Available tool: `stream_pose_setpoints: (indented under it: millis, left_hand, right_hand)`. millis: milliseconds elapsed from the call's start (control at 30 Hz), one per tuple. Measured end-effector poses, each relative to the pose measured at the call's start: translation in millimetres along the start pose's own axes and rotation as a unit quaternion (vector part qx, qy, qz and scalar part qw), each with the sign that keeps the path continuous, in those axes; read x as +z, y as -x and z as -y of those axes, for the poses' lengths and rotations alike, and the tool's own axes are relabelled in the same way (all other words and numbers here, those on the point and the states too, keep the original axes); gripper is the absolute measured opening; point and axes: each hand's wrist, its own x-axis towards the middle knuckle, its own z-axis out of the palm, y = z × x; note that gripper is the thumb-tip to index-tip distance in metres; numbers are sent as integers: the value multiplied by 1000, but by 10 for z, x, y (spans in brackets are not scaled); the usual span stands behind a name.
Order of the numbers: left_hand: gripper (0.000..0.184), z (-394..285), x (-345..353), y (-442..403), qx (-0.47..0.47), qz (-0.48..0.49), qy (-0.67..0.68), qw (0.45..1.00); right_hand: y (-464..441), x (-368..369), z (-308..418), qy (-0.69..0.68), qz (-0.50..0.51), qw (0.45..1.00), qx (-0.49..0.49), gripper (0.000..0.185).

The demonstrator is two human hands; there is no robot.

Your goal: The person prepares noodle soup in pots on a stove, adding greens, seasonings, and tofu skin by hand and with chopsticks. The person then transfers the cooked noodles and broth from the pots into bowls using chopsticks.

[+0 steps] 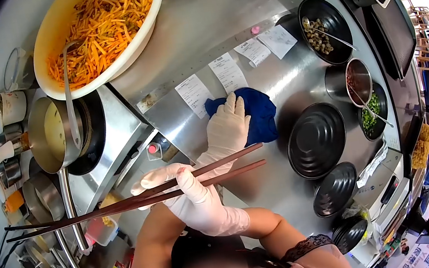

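Observation:
My left hand (227, 127), in a white glove, presses a bunched blue cloth (261, 115) onto the steel counter (192, 132), its fingers close together over the fabric. Paper receipts lie just beyond: one (194, 95) meets the cloth's edge and another (228, 73) is beside it. Crossed over nearer my body, my right hand (200, 203), also gloved, is shut on a pair of long dark brown chopsticks (124, 203). They stretch nearly sideways in the air, tips to the left. The palm hides part of my right hand's grip.
A big bowl (152, 26) of orange shreds with a ladle (70, 100) stands at the upper left. Below it sits a long-handled pan (38, 136). On the right are black plates (316, 140), a black bowl (339, 19), a steel pot (335, 84) and chopped greens (372, 109).

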Motion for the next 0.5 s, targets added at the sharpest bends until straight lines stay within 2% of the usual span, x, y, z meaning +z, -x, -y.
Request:
stream_pose_setpoints:
  millis: [233,333,400,500]
  left_hand:
    - [50,-22,26,13,7,-3,-23,1000]
    - [51,-19,33,17,10,-5,-23,1000]
    - [51,-15,43,14,10,-6,-21,1000]
    - [51,-2,43,15,11,-12,-9,1000]
  right_hand:
    - [21,20,-18,7,-9,1000,-8,42]
    - [32,12,-36,-34,17,999,3,41]
    - [37,34,-48,5,-12,1000,-8,43]
    - [49,49,-92,11,-3,1000,-8,42]
